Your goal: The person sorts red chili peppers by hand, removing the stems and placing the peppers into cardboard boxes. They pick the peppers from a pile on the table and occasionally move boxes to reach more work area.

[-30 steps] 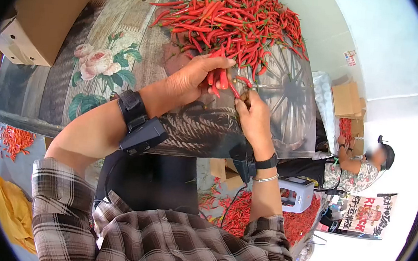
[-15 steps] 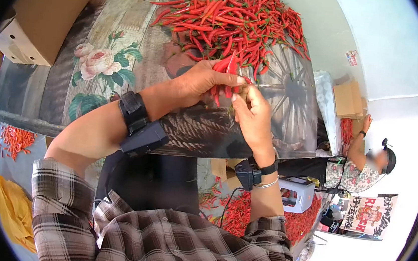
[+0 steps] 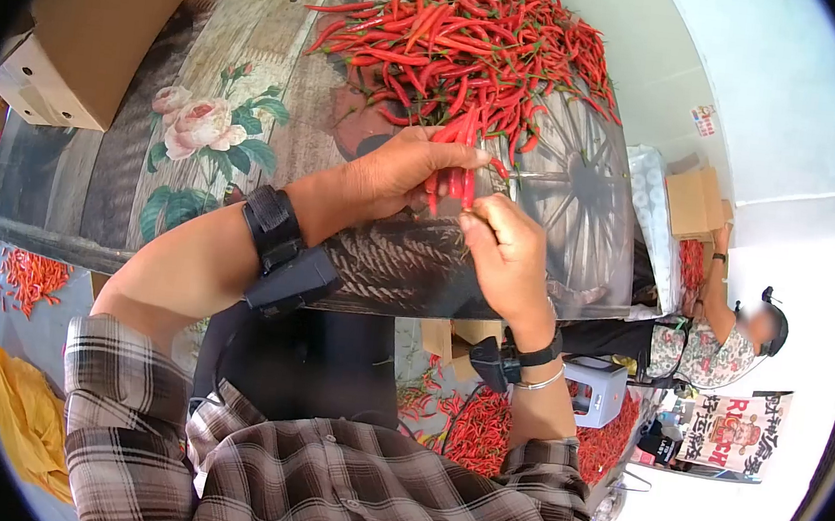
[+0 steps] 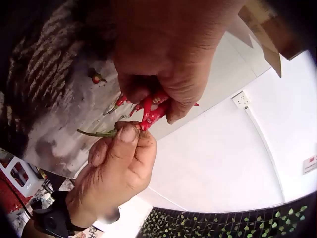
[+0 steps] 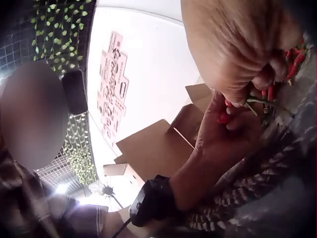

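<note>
In the head view my left hand grips a small bunch of red chillies below the big chilli pile. My right hand meets the bunch's lower end, thumb and forefinger together. The left wrist view shows the right hand pinching a green stem at the end of a red chilli that the left hand holds. From the right wrist view, green stems stick out beside the right fingertips, with red chillies in the left hand.
A cardboard box stands on the table at left. Chilli heaps lie on the floor on both sides. Another person is at the right beside a box. A detached stem piece lies on the table.
The right hand has moved from the right side of the bunch to its lower end. The left hand has shifted slightly, still holding chillies. The person at right has moved their arms.
</note>
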`<state>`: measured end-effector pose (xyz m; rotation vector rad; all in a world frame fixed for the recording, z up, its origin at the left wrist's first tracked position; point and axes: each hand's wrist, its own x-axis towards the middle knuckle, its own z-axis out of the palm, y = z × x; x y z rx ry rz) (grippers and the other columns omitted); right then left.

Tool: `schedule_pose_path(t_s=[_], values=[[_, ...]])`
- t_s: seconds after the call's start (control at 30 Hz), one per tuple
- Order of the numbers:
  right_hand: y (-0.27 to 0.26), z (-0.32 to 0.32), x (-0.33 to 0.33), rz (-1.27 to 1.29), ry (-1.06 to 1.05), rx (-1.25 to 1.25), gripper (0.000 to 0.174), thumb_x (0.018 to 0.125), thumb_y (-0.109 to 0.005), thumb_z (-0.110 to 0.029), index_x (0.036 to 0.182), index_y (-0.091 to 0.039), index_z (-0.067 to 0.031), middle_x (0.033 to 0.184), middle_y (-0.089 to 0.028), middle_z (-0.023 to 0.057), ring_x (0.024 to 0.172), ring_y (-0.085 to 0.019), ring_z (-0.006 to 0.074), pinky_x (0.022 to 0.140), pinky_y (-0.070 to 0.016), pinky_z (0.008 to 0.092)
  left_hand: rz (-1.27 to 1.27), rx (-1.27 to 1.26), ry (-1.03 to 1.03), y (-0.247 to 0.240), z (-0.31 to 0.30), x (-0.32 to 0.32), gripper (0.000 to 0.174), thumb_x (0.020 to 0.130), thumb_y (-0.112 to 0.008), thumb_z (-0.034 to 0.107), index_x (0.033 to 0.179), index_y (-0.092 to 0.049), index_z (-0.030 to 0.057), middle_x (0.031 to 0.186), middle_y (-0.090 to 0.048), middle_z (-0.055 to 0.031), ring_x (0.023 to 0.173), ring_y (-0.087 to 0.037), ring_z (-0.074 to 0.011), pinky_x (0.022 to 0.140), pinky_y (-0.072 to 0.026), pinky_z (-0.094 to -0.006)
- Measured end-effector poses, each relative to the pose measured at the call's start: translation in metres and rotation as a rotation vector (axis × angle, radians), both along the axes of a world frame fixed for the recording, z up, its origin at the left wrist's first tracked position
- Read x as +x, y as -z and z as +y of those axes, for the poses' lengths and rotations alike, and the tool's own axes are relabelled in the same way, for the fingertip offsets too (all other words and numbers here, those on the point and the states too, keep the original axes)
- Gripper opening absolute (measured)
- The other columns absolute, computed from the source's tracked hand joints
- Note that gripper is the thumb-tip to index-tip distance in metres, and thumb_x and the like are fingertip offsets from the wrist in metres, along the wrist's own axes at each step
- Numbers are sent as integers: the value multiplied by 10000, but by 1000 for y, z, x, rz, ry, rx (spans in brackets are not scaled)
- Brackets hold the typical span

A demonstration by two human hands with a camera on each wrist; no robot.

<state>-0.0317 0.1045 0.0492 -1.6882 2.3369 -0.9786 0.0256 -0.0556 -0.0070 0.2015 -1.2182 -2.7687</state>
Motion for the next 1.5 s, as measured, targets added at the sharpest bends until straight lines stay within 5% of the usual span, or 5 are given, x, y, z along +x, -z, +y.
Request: schedule_pose_path(t_s=[0.23,0.6,0.8,1.33,1.5], values=[[-3,24,-34,-244,19,272,177,870,-544,-146,878,-591,25,730,-542,139,657,-529,269,620,-419,332,-25,114,-168,3,-7,-6,214,817,-672,299,762,-592,108,584,-566,30,450,-480,-58,396,-366,-193],[37,2,-98,330,295,101,172,787,-612,-149,843,-609,14,788,-576,179,735,-570,322,659,-436,382,37,228,-14,11,-13,-7,214,844,-626,292,809,-579,86,650,-576,8,501,-497,-60,389,-331,-192],[13,-5,-65,-301,527,78,149,834,-602,-128,869,-587,16,685,-586,124,619,-536,143,585,-428,315,-21,53,-125,-1,1,-5,219,792,-709,228,895,-562,103,639,-524,40,501,-486,-44,389,-327,-197],[-13,-5,10,-77,-151,36,95,867,-557,-105,885,-536,-14,666,-535,90,599,-522,156,575,-429,305,-4,91,63,3,-7,-5,247,861,-620,314,733,-558,112,562,-512,45,438,-444,-39,382,-296,-182],[-10,4,-50,-127,182,254,212,891,-553,-210,849,-569,-3,609,-453,102,593,-488,170,576,-406,332,-10,208,-3,4,-7,-4,229,869,-598,310,771,-555,108,640,-550,23,523,-502,-59,398,-327,-189]])
